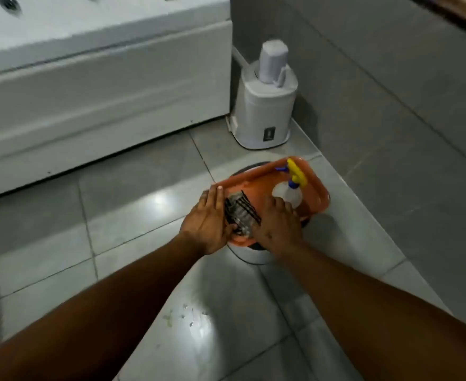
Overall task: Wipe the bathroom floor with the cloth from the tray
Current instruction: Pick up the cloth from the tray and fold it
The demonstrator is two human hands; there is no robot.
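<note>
Cloth, grey with black stripes (241, 215), lies on the orange plastic tray (256, 180); left hand (207, 218) and right hand (276, 224) flank it, fingers together, touching. Grey tiled floor (144, 188) unwiped.

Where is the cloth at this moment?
In the head view, the cloth lies on the near left part of the orange tray, between the left hand and right hand, left of the spray bottle.

Open floor (144, 188) lies left of the tray (256, 174); spray bottle (288, 193) crowds its right.
</note>
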